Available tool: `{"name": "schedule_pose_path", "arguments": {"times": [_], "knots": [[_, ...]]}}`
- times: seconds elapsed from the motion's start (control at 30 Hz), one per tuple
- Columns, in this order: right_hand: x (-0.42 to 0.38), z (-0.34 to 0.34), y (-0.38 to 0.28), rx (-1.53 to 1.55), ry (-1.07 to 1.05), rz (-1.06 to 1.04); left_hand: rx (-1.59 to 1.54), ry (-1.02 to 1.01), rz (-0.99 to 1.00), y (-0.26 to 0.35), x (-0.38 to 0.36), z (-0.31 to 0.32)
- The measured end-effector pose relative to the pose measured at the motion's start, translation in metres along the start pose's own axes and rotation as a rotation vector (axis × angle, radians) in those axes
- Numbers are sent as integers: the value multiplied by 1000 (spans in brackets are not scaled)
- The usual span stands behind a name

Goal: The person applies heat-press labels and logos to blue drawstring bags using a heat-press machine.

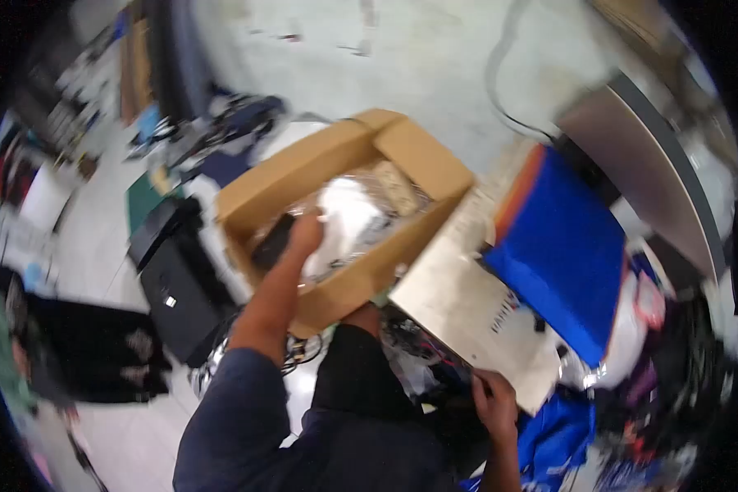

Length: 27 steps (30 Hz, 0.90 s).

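My left hand point(305, 234) reaches down into an open cardboard box point(336, 303) and closes on a dark, block-shaped object point(272, 243) near its left end. Clear plastic wrapping point(348, 209) with a bright glare fills the middle of the box, and a beige piece point(398, 189) lies toward its right end. Lower right, my right hand point(496, 400) pinches the near edge of a flat cream-coloured box point(467, 307) with dark lettering. A blue padded item with an orange edge point(562, 254) overlaps that flat box.
A black case-like object point(184, 291) stands left of the cardboard box. Behind it lie dark cloth and scraps point(238, 123). A curved grey panel point(648, 164) leans at the right, above piled bags and clothes point(631, 353). At far left is another person in dark clothing point(90, 348).
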State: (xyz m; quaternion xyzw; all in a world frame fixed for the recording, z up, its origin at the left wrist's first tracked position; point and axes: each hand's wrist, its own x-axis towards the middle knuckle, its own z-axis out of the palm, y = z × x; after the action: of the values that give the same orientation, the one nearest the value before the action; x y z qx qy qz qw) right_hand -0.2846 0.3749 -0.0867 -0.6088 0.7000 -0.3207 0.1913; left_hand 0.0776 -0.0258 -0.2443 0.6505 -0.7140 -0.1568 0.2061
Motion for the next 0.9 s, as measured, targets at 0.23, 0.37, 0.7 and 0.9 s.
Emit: {"name": "schedule_pose_path", "arguments": {"times": [0.23,0.37,0.7,0.9], "knots": [[4,-3,-13,73,82,-118,215,-190,179,-9,9,28],[-8,-9,-21,22,131,-86,445,-305,9,14,7,28],[-38,-42,-3,-34,273,210,422,-65,-32,19,-1,18],[-19,-45,-9,7,269,270,332,-151,127,48,6,25]]}}
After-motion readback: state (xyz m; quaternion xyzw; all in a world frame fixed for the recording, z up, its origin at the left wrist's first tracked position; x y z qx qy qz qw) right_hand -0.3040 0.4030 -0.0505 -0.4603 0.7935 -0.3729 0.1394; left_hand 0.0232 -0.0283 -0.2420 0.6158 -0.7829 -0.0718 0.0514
